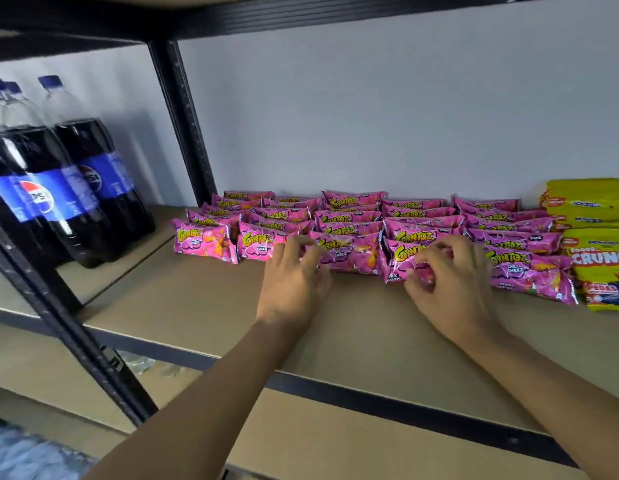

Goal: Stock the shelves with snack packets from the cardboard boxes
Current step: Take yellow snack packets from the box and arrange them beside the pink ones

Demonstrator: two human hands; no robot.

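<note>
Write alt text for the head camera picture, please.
A right hand pinches a front pink Corntoz packet on a shelf; the left hand touches its neighbour. Rows of pink packets behind, yellow packets right, Pepsi bottles left.

The pink packets (339, 252) are thin plastic film, glossy and crinkled, with crimped end seams. The yellow packets (592, 209) are the same shiny film. The shelf (197, 299) is brown board, matt and smooth, like pressed fibre or card. Its rail (370, 393) and post (183, 123) are dark metal with a dull painted finish, the post punched with slots. The bottles (93, 140) are clear glossy plastic with slick blue film labels (34, 194) and blue plastic caps (50, 81). The wall (370, 116) is pale and matt
</note>
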